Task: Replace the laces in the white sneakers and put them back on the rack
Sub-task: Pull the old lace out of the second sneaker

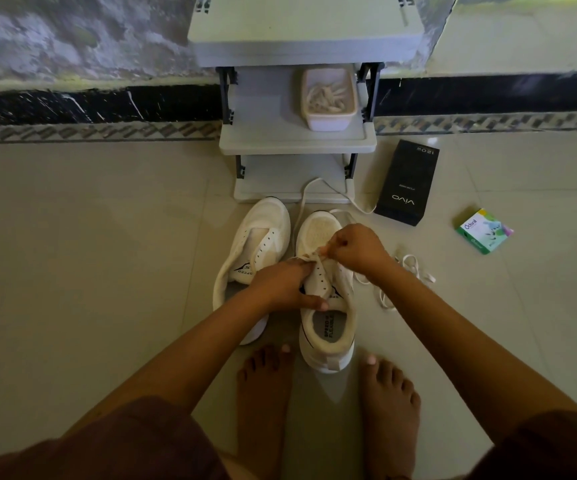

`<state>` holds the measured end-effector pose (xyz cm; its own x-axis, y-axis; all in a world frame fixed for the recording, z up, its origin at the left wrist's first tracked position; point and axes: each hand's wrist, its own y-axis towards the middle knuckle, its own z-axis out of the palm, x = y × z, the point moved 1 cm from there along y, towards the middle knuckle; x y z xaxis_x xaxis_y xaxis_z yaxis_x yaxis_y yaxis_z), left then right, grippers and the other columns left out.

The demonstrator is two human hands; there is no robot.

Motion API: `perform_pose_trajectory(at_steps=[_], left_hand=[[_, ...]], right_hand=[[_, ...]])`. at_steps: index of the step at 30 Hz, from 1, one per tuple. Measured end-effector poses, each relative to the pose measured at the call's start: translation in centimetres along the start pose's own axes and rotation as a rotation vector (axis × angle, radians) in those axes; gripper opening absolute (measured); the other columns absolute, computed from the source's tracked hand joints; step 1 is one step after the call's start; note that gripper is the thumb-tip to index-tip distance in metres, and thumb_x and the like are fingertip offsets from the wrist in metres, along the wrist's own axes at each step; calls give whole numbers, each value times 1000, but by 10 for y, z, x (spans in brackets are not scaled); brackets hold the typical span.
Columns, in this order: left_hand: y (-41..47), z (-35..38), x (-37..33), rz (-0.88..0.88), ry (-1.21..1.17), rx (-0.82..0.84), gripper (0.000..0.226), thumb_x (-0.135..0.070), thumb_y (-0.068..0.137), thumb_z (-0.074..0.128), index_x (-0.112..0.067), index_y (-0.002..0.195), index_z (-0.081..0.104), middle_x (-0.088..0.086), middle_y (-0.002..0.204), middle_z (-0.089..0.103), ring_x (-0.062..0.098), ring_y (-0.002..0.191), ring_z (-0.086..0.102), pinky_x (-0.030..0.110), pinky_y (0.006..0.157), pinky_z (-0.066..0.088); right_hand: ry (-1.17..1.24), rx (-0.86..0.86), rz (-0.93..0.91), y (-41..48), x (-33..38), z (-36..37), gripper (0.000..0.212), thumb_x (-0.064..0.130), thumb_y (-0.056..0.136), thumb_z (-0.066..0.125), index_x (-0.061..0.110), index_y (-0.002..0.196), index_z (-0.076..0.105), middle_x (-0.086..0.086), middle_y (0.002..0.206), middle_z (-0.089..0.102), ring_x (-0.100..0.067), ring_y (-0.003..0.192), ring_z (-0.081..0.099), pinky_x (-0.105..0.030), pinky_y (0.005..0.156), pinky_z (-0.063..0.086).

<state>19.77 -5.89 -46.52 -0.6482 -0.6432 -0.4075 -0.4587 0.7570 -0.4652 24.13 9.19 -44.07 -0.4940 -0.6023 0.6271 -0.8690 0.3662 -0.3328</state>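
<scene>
Well, I see laces in the tub. Sneaker points toe-first at the rack; my left hand grips it, right hand pinches its lace.

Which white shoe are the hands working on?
The right sneaker, standing upright: the left hand grips its side and the right hand pinches a lace at its eyelets. The left sneaker leans sideways, laceless.
</scene>
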Motion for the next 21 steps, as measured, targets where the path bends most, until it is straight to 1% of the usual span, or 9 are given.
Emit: perform_pose_trajectory(at_steps=[2,4,6,8,10,13,17,19,21], left_hand=[[0,0,0,2,1,-7,90,-64,75,62,-19,146,28,6,149,35,23,130,40,37,100,40],[0,1,0,4,4,-15,90,-64,75,61,-20,146,27,5,149,34,22,130,40,36,98,40],[1,1,0,13,3,-18,88,-64,75,61,-21,145,28,5,148,36,22,128,43,35,95,40],[1,1,0,11,-4,-15,87,-63,76,61,-21,145,29,4,147,37,22,127,43,35,95,41],[0,1,0,4,-3,-3,88,-64,76,61,-21,146,28,4,147,37,21,127,43,35,95,42],[-1,1,-1,6,7,-9,87,-64,76,60,-21,145,29,4,146,37,21,126,44,36,95,44],[-1,1,-1,13,33,-21,92,-65,76,59,-21,148,22,3,152,30,21,132,38,36,100,41],[0,1,0,5,39,-16,94,-66,76,58,-20,149,20,3,154,27,21,135,36,36,101,39],[1,2,0,3,42,-17,93,-67,76,57,-20,149,20,3,153,27,21,134,36,36,101,38]], right_hand=[[365,143,93,-2,2,-3,11,20,88,62,13,85,69,-3,96,64,-17,97,57,-20,69,40],[378,177,78,-5,2,2,11,19,90,59,15,94,68,-1,103,62,-19,104,56,-20,74,41],[34,124,7,-5,-1,7,25,23,89,59,14,112,62,-6,116,56,-23,112,52,-27,85,44],[-427,69,-66,-5,-3,9,32,32,87,60,16,115,61,-9,123,49,-25,112,48,-33,91,44],[-577,9,-97,-6,-3,8,33,37,85,61,15,110,64,-9,118,50,-24,104,50,-32,85,45],[-519,-29,-126,-6,1,8,28,30,85,63,10,105,64,-8,113,54,-22,97,55,-28,77,44],[-346,-22,-103,-3,-4,3,24,19,88,60,3,106,61,-11,111,58,-22,98,57,-25,81,46],[-133,12,-129,-5,-5,-3,12,16,88,60,6,95,64,-7,104,61,-16,94,57,-17,74,43],[275,92,-139,-11,0,-10,9,15,89,60,17,82,65,3,92,64,-7,86,59,-11,68,41]])
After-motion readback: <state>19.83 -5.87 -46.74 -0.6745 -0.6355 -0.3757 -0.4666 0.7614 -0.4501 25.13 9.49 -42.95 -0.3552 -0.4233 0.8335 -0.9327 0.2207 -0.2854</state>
